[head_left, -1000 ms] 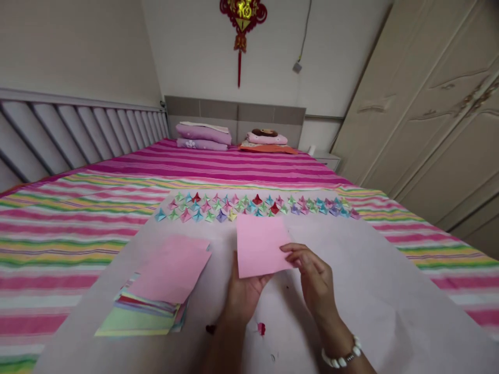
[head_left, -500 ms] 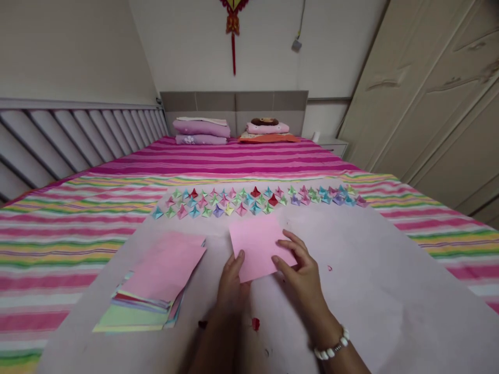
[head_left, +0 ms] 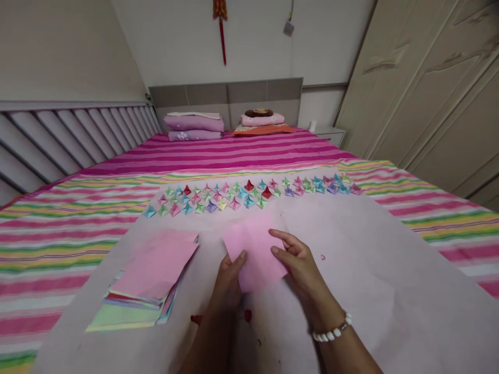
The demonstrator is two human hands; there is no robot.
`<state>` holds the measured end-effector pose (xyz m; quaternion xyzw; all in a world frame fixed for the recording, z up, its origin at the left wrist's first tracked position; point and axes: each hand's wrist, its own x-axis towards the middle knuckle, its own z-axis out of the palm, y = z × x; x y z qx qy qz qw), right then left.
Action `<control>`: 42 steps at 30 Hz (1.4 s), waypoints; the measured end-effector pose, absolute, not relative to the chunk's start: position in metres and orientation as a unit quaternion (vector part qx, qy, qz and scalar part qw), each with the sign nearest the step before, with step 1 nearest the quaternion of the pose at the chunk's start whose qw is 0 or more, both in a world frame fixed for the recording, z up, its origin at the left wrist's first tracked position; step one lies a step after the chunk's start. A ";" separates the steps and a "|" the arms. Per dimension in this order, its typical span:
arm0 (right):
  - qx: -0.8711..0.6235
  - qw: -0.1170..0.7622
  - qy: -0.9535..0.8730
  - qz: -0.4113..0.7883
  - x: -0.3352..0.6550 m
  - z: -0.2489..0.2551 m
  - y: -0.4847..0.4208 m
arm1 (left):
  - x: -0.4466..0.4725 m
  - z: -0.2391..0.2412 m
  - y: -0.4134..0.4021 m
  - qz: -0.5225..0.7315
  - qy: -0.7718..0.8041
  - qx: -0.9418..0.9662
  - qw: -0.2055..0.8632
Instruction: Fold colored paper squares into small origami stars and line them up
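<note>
A square sheet of pink paper point(head_left: 255, 254) is held up over the white work surface, between both hands. My left hand point(head_left: 230, 275) pinches its lower left edge, thumb on top and fingers underneath. At the right edge, my right hand point(head_left: 298, 262) grips the sheet between thumb and fingers, its index finger stretched along the side; a white bead bracelet point(head_left: 333, 334) circles that wrist. To the left lies a stack of coloured paper point(head_left: 156, 265) with a pink sheet on top. Beyond the sheet stand rows of small folded paper pieces point(head_left: 234, 201) in many colours.
Small red scraps point(head_left: 248, 315) lie near my left forearm. The white surface point(head_left: 351, 270) rests on a bed with a striped sheet point(head_left: 50, 249). Folded bedding point(head_left: 195, 124) is piled by the headboard point(head_left: 206, 94). A wardrobe point(head_left: 440, 98) stands at the right.
The pink sheet has tilted and shifted slightly down within my hands. My right index finger has straightened upward. The whole view has moved a little.
</note>
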<state>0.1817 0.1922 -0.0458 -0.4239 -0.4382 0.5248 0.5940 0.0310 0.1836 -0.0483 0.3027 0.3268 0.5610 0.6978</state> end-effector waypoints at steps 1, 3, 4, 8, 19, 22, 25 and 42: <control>-0.418 0.588 -0.445 0.531 0.181 -0.046 0.192 | 0.032 -0.049 0.183 0.563 0.321 0.292 0.704; -0.408 0.588 -0.466 0.520 0.179 -0.046 0.192 | 0.033 -0.050 0.183 0.566 0.323 0.281 0.705; -0.412 0.591 -0.483 0.497 0.178 -0.046 0.192 | 0.033 -0.050 0.183 0.567 0.328 0.277 0.703; -0.468 0.597 -0.588 0.281 0.176 -0.047 0.191 | 0.034 -0.053 0.184 0.574 0.353 0.269 0.688; -0.430 0.565 -0.603 0.363 0.159 -0.046 0.184 | 0.033 -0.060 0.184 0.563 0.343 0.358 0.661; -0.439 0.576 -0.538 0.432 0.161 -0.046 0.186 | 0.034 -0.059 0.187 0.588 0.324 0.375 0.639; -0.427 0.587 -0.477 0.496 0.165 -0.047 0.188 | 0.034 -0.055 0.189 0.616 0.313 0.386 0.611; -0.358 0.654 -0.261 0.613 0.178 -0.040 0.193 | 0.030 -0.060 0.193 0.614 0.282 0.302 0.672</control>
